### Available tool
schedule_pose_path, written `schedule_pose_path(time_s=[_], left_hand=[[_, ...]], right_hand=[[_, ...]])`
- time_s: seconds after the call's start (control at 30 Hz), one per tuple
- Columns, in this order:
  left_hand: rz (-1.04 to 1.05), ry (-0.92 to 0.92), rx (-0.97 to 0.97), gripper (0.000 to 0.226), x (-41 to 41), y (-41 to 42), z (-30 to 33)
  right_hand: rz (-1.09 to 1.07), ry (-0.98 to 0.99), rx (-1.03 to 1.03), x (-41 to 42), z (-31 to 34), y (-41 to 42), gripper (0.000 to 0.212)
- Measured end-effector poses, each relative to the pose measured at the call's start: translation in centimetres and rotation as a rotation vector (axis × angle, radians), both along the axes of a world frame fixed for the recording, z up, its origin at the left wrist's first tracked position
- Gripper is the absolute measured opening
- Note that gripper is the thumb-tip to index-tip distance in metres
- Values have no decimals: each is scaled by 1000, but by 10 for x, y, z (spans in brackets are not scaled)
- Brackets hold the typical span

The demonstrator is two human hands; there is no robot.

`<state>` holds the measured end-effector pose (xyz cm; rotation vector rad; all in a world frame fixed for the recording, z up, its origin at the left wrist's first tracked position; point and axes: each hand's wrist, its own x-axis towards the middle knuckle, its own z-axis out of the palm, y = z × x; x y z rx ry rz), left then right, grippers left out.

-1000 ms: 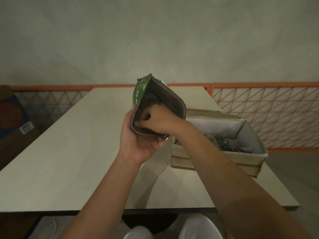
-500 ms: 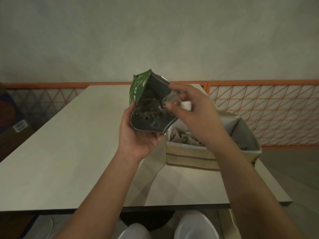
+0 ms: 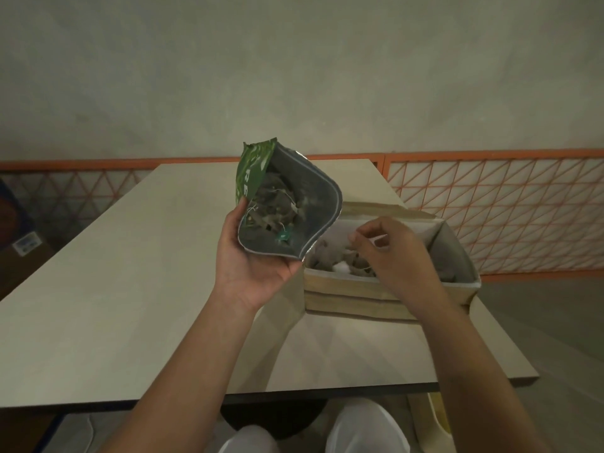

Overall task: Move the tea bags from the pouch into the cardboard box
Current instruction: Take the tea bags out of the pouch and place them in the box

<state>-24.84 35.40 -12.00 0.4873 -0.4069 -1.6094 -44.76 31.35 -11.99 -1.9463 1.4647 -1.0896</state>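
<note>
My left hand (image 3: 251,273) grips the green foil pouch (image 3: 315,197) from below, above the table, with its open mouth tilted toward me. Several tea bags (image 3: 274,209) with strings and a green tag lie inside it. My right hand (image 3: 392,256) hovers over the open cardboard box (image 3: 359,294), just right of the pouch. Its thumb and forefinger are pinched together on a tea bag's thin white string. Other tea bags (image 3: 340,261) lie heaped in the box, partly hidden by my right hand.
The box stands near the right edge of a pale table (image 3: 130,289). An orange mesh railing (image 3: 490,217) runs behind and to the right. A brown carton (image 3: 23,243) sits on the floor at far left. My knees show below the table's front edge.
My right hand came out of the pouch pinching a tea bag, moved right and dropped down over the box. The left hand tilted the pouch mouth more toward me.
</note>
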Motion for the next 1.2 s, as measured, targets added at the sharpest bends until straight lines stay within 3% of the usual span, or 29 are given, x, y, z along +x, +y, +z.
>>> schedule_pose_path(time_s=[0.13,0.27,0.43,0.57,0.77,0.97,1.2], left_hand=[[-4,-29,-1,58,0,2,0],[7,-59,-17,65,-1,1,0],[46,-73,-11,62,1,1,0],[57,-60,1,56,0,1,1],[46,-48,14,52,-1,2,4],[70,-55,37,54,0,3,4],[45,-32,14,58,-2,-1,7]], right_hand=[[-51,-33,-369,16,10,13,15],[112,33,-560,42,28,25,12],[302,369,-411,71,43,18,21],[302,638,-256,87,49,4,33],[318,850,-199,93,53,-4,37],[288,663,-274,89,55,-8,21],[157,114,-422,62,77,-3,17]])
